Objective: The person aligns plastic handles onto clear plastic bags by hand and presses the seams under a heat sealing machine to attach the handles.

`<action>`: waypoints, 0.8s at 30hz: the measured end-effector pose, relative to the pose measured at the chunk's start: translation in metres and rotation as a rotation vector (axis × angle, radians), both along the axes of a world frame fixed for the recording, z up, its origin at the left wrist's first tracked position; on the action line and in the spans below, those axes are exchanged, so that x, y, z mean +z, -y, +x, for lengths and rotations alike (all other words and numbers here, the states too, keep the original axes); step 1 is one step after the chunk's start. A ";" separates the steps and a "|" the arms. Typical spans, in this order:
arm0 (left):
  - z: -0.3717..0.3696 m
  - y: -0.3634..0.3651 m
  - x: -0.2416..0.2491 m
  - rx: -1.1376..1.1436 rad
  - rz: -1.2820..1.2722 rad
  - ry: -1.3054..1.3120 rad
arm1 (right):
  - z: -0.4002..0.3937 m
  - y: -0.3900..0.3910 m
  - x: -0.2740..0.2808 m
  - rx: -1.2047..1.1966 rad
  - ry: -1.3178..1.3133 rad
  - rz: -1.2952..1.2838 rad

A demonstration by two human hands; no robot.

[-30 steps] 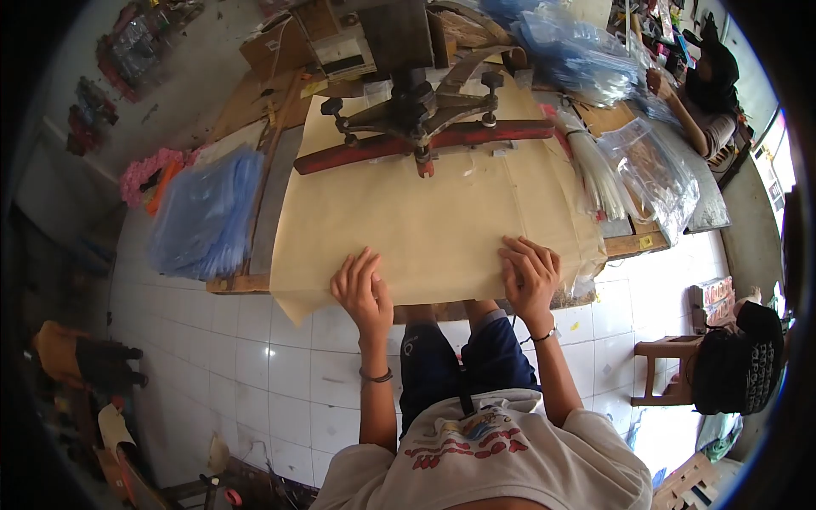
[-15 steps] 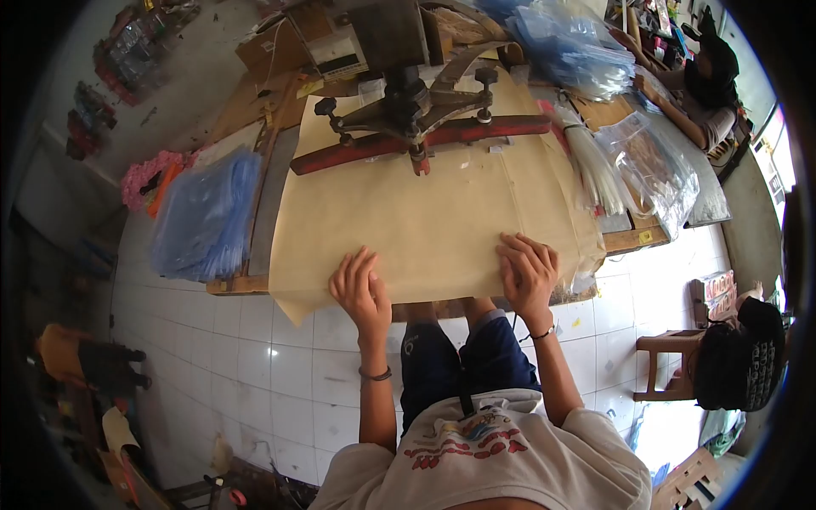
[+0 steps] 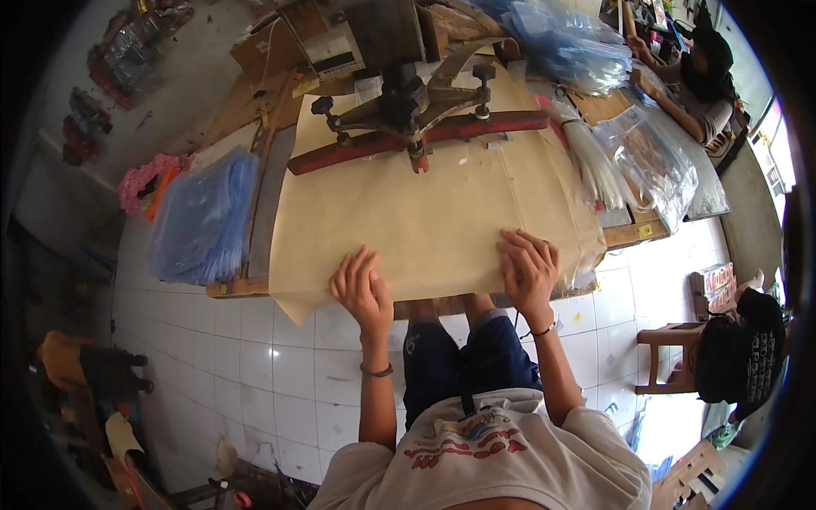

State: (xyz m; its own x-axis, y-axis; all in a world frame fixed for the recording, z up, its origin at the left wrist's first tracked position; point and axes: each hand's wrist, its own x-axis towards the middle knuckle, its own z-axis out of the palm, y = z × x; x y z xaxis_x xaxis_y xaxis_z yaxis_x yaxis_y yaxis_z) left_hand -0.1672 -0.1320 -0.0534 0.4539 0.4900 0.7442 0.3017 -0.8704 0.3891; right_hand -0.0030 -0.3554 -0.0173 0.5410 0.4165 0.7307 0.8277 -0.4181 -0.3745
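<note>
A large tan sheet [image 3: 408,229] covers the worktable, its near-left corner drooping past the front edge. My left hand [image 3: 361,289] lies on the sheet near that edge, fingers slightly bent and nothing visible in them. To the right, my right hand [image 3: 529,270] rests on the same sheet with its fingers stretched forward and the thumb apart. Beyond both hands, a dark metal machine head [image 3: 408,110] with adjusting knobs carries a long red bar [image 3: 348,153] across the sheet. The bar does not touch either hand.
Stacked bluish clear plastic bags [image 3: 208,217] sit on the left. More plastic bags [image 3: 569,47] lie at the back right, near a bundle of whitish strips [image 3: 591,161] and a clear bag [image 3: 650,161]. A co-worker [image 3: 705,76] sits at the far right; a stool [image 3: 667,359] stands below.
Both hands stay on the sheet in nearly the same place. The view shifts very slightly, and the co-worker's arms at the far right have moved a little.
</note>
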 end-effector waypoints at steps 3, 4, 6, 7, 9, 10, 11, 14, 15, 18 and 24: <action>0.000 -0.002 -0.004 0.003 0.010 -0.001 | -0.001 -0.001 0.000 -0.008 -0.003 0.000; 0.000 -0.003 -0.004 0.004 0.014 -0.004 | -0.001 -0.001 -0.001 -0.008 -0.004 0.002; 0.000 -0.004 -0.004 0.000 0.015 -0.003 | -0.001 -0.002 -0.003 -0.012 -0.006 0.009; 0.000 -0.004 -0.004 -0.005 0.015 -0.004 | 0.000 -0.002 -0.003 -0.013 -0.006 0.007; 0.000 -0.004 -0.004 -0.011 0.017 0.004 | -0.002 -0.001 -0.004 -0.018 -0.015 -0.002; 0.000 -0.003 -0.004 -0.014 0.015 0.006 | -0.003 -0.001 -0.004 -0.021 -0.019 0.002; -0.001 -0.003 -0.003 -0.016 0.014 0.003 | -0.003 -0.001 -0.005 -0.022 -0.020 0.005; 0.001 -0.003 -0.002 -0.018 0.013 0.008 | -0.002 -0.001 -0.004 -0.022 -0.017 0.007; 0.000 -0.002 -0.001 -0.019 0.013 0.010 | -0.003 -0.001 -0.005 -0.020 -0.017 0.006; 0.000 -0.002 -0.001 -0.024 0.015 0.017 | -0.003 -0.001 -0.003 -0.012 -0.024 0.003; 0.000 -0.003 -0.002 -0.020 0.019 0.019 | -0.004 0.000 -0.003 -0.010 -0.029 0.012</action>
